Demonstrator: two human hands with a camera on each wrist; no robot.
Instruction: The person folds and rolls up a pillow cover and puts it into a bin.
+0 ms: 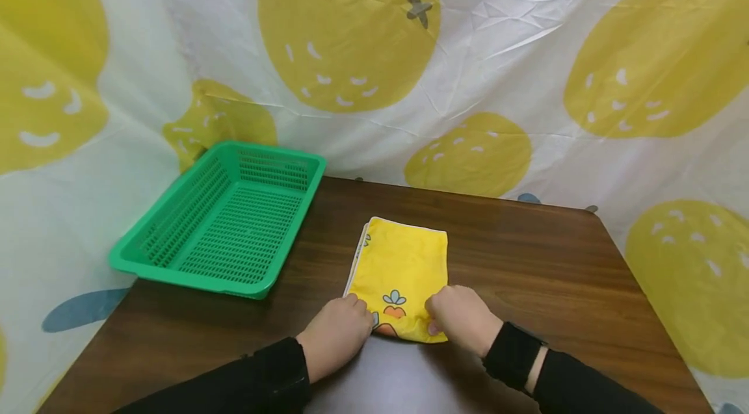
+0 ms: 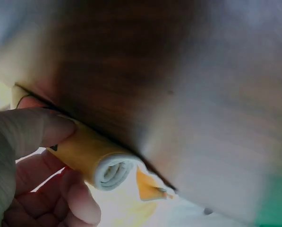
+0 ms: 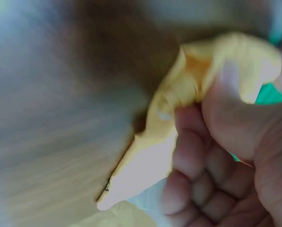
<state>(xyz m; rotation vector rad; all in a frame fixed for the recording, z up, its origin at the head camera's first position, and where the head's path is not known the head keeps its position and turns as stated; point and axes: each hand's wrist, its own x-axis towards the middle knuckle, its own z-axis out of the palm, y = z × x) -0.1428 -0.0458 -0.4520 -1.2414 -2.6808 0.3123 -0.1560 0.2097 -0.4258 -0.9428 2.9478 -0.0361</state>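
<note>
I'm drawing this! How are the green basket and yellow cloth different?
The basket is plain green; the cloth is yellow with pictures. The basket is bigger than the cloth. The left hand and right hand hold the cloth, not the basket. Both rest on the table.

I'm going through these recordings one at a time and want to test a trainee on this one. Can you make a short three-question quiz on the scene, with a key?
1. Multiple choice: what does the right hand pinch?
A) the table's edge
B) the yellow cloth
C) the fruit-print backdrop

2. True or false: in the head view, the green basket is to the left of the cloth.

3. Fill in one word: in the left wrist view, the end of the cloth near the fingertips of the left hand shows layers wound into a ______.

Key:
1. B
2. True
3. Roll (or spiral)
</note>
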